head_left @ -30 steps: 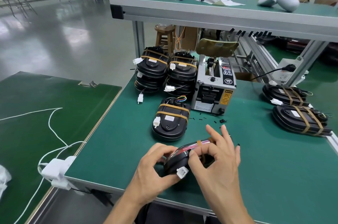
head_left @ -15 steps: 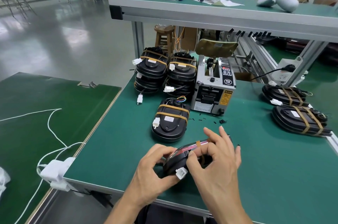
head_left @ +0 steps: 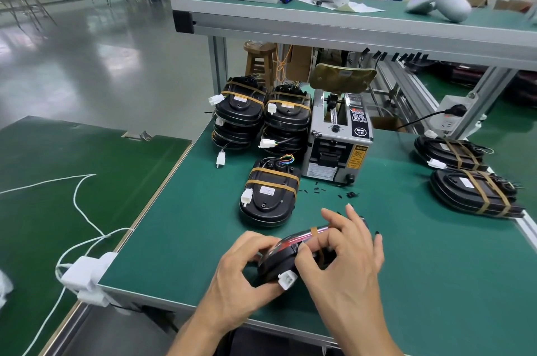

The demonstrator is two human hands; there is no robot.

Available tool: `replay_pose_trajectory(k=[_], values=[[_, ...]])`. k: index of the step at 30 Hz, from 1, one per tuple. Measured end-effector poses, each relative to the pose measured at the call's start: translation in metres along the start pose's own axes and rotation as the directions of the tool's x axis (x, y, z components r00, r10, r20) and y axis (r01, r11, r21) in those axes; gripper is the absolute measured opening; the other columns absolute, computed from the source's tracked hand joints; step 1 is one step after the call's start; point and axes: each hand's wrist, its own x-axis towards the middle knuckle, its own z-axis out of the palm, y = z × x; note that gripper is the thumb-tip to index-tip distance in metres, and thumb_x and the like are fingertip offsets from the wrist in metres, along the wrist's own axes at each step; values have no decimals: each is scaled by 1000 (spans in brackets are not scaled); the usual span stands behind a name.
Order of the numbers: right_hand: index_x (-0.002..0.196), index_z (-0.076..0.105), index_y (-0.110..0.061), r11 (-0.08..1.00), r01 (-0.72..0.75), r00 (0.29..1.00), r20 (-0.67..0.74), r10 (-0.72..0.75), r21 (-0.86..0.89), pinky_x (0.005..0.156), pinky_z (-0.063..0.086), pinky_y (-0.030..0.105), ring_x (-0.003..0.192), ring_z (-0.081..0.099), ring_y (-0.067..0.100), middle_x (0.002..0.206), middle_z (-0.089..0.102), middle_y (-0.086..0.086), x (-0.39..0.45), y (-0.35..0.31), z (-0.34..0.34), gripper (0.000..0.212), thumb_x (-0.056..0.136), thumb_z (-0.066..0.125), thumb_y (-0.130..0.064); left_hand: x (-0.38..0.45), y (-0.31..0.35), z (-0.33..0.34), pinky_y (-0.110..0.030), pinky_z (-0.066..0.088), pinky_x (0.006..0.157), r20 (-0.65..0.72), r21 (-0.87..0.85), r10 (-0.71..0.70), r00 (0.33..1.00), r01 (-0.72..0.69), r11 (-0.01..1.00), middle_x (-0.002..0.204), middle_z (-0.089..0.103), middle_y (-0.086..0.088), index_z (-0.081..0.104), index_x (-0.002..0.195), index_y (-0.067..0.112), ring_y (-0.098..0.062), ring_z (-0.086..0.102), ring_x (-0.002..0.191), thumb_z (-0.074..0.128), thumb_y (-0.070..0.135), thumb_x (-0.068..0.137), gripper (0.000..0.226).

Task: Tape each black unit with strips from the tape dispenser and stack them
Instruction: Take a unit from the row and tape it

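Near the front edge of the green table, my left hand (head_left: pixel 247 271) grips a black unit (head_left: pixel 279 261) tilted on its side, with a white connector (head_left: pixel 287 280) at its near end. My right hand (head_left: pixel 345 257) holds the unit from the right, thumb and forefinger pressing a tan tape strip (head_left: pixel 314 232) that runs over its top edge. A taped black unit (head_left: pixel 268 196) lies flat just beyond. Behind it stand two stacks of taped units (head_left: pixel 241 116) (head_left: pixel 286 120). The grey tape dispenser (head_left: pixel 337 138) sits right of the stacks.
Two more taped units (head_left: pixel 450 152) (head_left: pixel 473 191) lie at the table's right edge. Small black scraps (head_left: pixel 347 195) are scattered before the dispenser. A white cable and adapter (head_left: pixel 84 271) hang at the left table edge. A shelf (head_left: pixel 348 27) runs overhead at the back.
My right thumb and forefinger have slid along the tape strip on the unit. The unit and my left hand have stayed almost in place.
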Motion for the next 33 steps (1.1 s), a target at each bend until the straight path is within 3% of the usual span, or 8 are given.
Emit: replay_pose_trajectory(k=[6, 9, 12, 17, 26, 30, 33], values=[[64, 53, -34, 999, 44, 999, -24, -45, -15, 126, -13, 32, 154, 20, 1, 134, 56, -21, 0, 2, 3, 32, 80, 78, -21, -1, -1, 0, -28, 56, 89, -1, -4, -4, 1000, 4, 1000, 117, 68, 2, 71, 125, 32, -25, 68, 110, 88, 31, 81, 48], [64, 52, -34, 997, 66, 997, -44, -67, -28, 127, -11, 34, 154, 23, 5, 134, 56, -18, 1, 4, 5, 34, 78, 79, -18, -1, -2, 0, -31, 57, 89, -1, -1, -3, 1000, 3, 1000, 117, 68, 3, 71, 126, 32, -25, 68, 110, 88, 30, 80, 49], [65, 50, -34, 997, 71, 995, -74, -72, -15, 127, -10, 34, 154, 25, 7, 133, 56, -18, 1, 3, 7, 25, 77, 71, -28, -1, -2, 0, -31, 57, 89, -6, -9, -1, 1000, 1, 1000, 117, 68, 2, 71, 125, 31, -25, 69, 109, 88, 30, 80, 48], [77, 46, -34, 997, 61, 994, -91, -57, 39, 128, -5, 41, 153, 26, 6, 130, 61, -13, 0, 3, 7, 18, 74, 63, -28, -1, -2, 0, -32, 58, 91, -3, -12, 0, 1000, 0, 1000, 118, 68, 2, 72, 124, 29, -25, 68, 111, 88, 25, 77, 49], [84, 50, -37, 995, 49, 993, -113, -39, 86, 127, -4, 44, 152, 20, -3, 135, 50, -30, -1, 8, 15, 19, 78, 68, -41, 0, -4, 1, -30, 57, 89, -2, -12, 13, 1000, -13, 1000, 118, 68, 2, 71, 126, 31, -26, 69, 110, 89, 28, 79, 51], [87, 49, -39, 995, 59, 992, -112, -51, 78, 127, -4, 43, 152, 19, -1, 135, 48, -30, -1, 10, 17, 15, 82, 55, -52, 0, -4, 1, -26, 56, 89, -6, -4, 16, 1000, -16, 1000, 118, 68, 2, 71, 127, 31, -26, 68, 110, 89, 30, 81, 49], [88, 50, -39, 995, 61, 994, -101, -52, 81, 127, -4, 43, 152, 19, -1, 134, 48, -31, -1, 10, 17, 11, 84, 52, -49, 0, -4, 1, -25, 56, 89, -9, 4, 13, 1000, -13, 1000, 119, 68, 2, 71, 126, 31, -25, 69, 110, 90, 30, 81, 49]])
